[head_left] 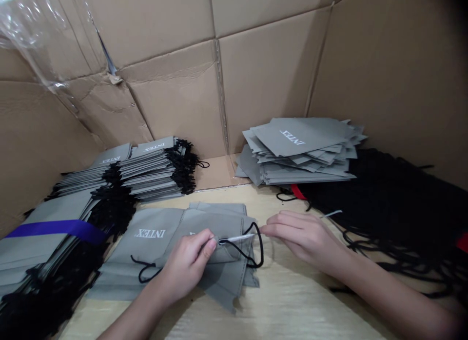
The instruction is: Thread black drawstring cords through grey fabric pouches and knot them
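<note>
Grey fabric pouches [157,242] with white INTEX lettering lie overlapping on the pale tabletop. My left hand [192,254] pinches the edge of the top pouch, beside a small opening. Out of that opening runs a thin pale tool [239,237], with a black cord [261,247] looped around its right part. My right hand [300,235] is closed at the tool's right side, its thumb and fingertips pinched together; a thin pale end sticks out behind the hand. Another piece of black cord [144,271] curls out left of my left wrist.
Stacked pouches with black cords [157,169] stand at the back left, and a bundle with a purple band [54,228] lies in front. A loose pouch stack [303,150] sits at the back right beside a black cord heap [380,203]. Cardboard walls [263,76] surround the table [292,301].
</note>
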Available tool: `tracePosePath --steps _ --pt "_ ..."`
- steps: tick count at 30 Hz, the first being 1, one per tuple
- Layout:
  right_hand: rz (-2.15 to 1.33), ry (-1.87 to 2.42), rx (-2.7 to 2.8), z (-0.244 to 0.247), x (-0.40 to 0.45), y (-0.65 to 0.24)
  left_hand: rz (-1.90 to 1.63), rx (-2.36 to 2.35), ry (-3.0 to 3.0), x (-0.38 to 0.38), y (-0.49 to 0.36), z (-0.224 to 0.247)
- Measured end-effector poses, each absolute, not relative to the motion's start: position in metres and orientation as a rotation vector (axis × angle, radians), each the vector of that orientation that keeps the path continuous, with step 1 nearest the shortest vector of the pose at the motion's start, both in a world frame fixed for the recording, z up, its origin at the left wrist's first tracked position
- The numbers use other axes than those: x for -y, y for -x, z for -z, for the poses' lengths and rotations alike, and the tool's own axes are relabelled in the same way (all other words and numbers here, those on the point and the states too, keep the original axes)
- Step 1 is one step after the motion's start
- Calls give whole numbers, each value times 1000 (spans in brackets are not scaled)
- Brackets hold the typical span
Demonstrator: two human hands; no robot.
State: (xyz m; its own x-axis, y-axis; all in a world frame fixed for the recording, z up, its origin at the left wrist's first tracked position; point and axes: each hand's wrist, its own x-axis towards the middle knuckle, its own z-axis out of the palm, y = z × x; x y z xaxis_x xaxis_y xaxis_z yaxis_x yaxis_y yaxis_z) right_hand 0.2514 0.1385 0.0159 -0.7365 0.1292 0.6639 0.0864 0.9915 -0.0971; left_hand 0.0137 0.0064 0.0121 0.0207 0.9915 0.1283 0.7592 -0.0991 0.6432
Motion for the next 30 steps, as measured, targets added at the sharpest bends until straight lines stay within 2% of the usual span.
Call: tracePosePath --steps 22,30 --pt "-130 159 2436 -10 -140 -251 -817 -1729 -1912 -6 -11 -11" --pt "-164 171 2456 -10 -138 -248 -728 -1812 -2030 -6 -16 -10"
